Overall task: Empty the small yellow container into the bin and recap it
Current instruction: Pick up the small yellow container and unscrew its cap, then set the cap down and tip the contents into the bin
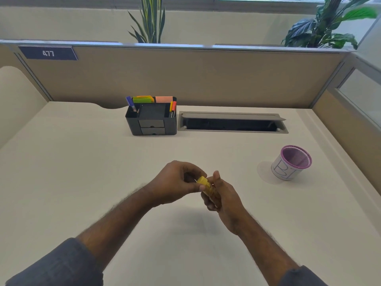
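Observation:
A small yellow container (210, 190) is held tilted above the middle of the desk. My right hand (223, 198) wraps around its translucent amber body. My left hand (175, 182) pinches its yellow cap (201, 180) with thumb and fingertips; the cap sits on the container's upper left end. The contents are hidden by my fingers. The bin (292, 163), a purple mesh cup wrapped in white paper with handwritten letters, stands upright on the desk to the right, well apart from both hands.
A black desk organiser (151, 120) with pens and sticky notes stands at the back centre. Next to it lies an open grey cable tray (233, 122) set into the desk. A beige partition (185, 77) closes the back and right side.

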Motion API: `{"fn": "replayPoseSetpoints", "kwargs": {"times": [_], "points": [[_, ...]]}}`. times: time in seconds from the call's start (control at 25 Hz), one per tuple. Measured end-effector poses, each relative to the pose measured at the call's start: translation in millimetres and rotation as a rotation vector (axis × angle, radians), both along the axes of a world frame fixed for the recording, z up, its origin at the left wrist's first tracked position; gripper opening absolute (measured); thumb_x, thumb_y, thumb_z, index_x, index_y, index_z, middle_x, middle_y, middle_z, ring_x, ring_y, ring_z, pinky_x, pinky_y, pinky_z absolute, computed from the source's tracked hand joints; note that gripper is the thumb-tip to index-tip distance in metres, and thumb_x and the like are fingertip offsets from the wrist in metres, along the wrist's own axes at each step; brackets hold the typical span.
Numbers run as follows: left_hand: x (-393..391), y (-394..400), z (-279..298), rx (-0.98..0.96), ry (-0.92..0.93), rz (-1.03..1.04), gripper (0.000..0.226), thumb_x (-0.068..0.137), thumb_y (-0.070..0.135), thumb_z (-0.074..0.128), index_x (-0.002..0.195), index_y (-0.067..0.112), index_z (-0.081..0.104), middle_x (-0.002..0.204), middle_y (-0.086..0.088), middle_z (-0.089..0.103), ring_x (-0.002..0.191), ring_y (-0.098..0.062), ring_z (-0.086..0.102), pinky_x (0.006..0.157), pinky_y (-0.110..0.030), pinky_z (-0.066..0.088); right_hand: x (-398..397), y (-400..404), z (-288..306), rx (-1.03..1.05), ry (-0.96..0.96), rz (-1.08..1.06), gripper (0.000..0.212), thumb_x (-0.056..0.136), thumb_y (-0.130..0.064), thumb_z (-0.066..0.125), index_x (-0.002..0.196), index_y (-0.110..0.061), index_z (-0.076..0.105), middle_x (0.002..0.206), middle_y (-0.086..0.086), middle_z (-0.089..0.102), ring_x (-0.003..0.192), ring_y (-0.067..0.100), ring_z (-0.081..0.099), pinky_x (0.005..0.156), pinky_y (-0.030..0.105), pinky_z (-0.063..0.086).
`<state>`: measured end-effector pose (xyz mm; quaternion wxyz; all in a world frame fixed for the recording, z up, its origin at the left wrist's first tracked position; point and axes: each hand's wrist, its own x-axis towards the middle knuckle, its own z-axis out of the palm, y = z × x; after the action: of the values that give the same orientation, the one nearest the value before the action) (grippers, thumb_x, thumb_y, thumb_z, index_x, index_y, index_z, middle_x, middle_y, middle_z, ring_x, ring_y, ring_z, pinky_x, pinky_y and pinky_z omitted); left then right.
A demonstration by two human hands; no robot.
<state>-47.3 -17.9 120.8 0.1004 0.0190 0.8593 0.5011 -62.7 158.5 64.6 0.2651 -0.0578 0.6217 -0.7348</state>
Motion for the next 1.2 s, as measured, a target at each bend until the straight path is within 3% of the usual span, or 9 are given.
{"fn": "replayPoseSetpoints", "kwargs": {"times": [0.16,0.28,0.44,0.52,0.68,0.84,0.92,1.04,1.2], "points": [[3.5,-7.5,-6.9,0.339,-0.129,0.081,0.029,0.079,0.012,0.080,0.107,0.015,0.073,0.102,-0.012,0.075,0.095,-0.027,0.073,0.086,-0.037,0.061,-1.9,6.8,-4.3,-0.124,0.003,0.045,0.024,0.083,-0.032,0.055,0.088,-0.010,0.063,0.071,0.011,0.057,0.063,0.021,0.047,0.054,0.028,0.035],[6.8,-9.3,-16.8,0.529,-0.171,0.136,0.036,0.081,0.011,0.078,0.116,0.014,0.069,0.109,-0.019,0.069,0.099,-0.030,0.072,0.090,-0.037,0.059,-0.8,7.0,-8.5,-0.123,-0.009,0.040,0.029,0.064,-0.016,0.060,0.092,-0.009,0.061,0.072,0.011,0.058,0.060,0.020,0.045,0.054,0.027,0.035],[11.5,-9.8,-32.6,0.643,-0.181,0.151,0.043,0.077,0.029,0.077,0.116,0.014,0.071,0.110,-0.012,0.075,0.103,-0.029,0.072,0.088,-0.032,0.059,0.9,6.4,-13.4,-0.091,0.021,-0.020,0.027,0.071,-0.005,0.059,0.097,-0.005,0.064,0.075,0.014,0.064,0.062,0.022,0.050,0.055,0.029,0.041],[12.5,-12.0,-43.8,0.651,-0.151,0.246,0.039,0.074,0.024,0.082,0.109,0.010,0.073,0.104,-0.014,0.076,0.101,-0.032,0.072,0.085,-0.033,0.060,0.7,7.4,-15.7,-0.070,0.016,-0.060,0.028,0.073,-0.006,0.061,0.101,-0.005,0.066,0.083,0.014,0.070,0.069,0.023,0.058,0.060,0.031,0.047],[16.6,-20.7,-73.7,0.429,-0.072,0.495,0.024,0.078,0.010,0.082,0.099,0.016,0.072,0.092,0.001,0.076,0.081,-0.012,0.070,0.078,-0.029,0.056,0.9,12.5,-21.2,-0.003,0.015,-0.128,0.029,0.075,-0.010,0.071,0.103,-0.012,0.074,0.094,0.002,0.076,0.082,0.017,0.064,0.066,0.026,0.049],[21.4,-30.0,-106.0,0.239,-0.010,0.552,0.030,0.087,0.019,0.073,0.112,0.035,0.068,0.093,0.005,0.069,0.068,-0.003,0.058,0.071,-0.023,0.049,1.9,18.1,-25.0,0.007,0.018,-0.173,0.029,0.073,-0.013,0.076,0.102,-0.017,0.077,0.096,-0.005,0.077,0.077,0.014,0.058,0.065,0.021,0.051],[21.3,-29.8,-117.3,0.193,0.030,0.558,0.021,0.087,0.025,0.073,0.104,0.037,0.071,0.092,0.011,0.073,0.079,0.000,0.062,0.079,-0.023,0.049,2.6,17.9,-27.2,0.030,0.026,-0.189,0.027,0.078,-0.009,0.077,0.103,-0.019,0.078,0.099,-0.004,0.077,0.082,0.014,0.061,0.068,0.023,0.053],[21.6,-24.9,-133.7,-0.098,0.107,0.510,0.012,0.089,0.031,0.070,0.100,0.036,0.071,0.100,0.028,0.066,0.105,0.006,0.055,0.096,-0.027,0.035,4.1,15.6,-29.0,0.060,0.030,-0.208,0.028,0.081,-0.006,0.075,0.104,-0.021,0.078,0.103,0.000,0.077,0.086,0.013,0.064,0.069,0.023,0.054],[30.4,-25.4,-156.0,-0.301,0.143,0.458,0.017,0.095,0.022,0.060,0.099,0.038,0.058,0.117,0.025,0.066,0.136,-0.004,0.038,0.096,-0.027,0.014,4.9,17.0,-27.1,0.087,0.076,-0.212,0.029,0.081,-0.005,0.076,0.105,-0.020,0.077,0.092,0.000,0.073,0.074,0.010,0.059,0.063,0.016,0.051]]}}
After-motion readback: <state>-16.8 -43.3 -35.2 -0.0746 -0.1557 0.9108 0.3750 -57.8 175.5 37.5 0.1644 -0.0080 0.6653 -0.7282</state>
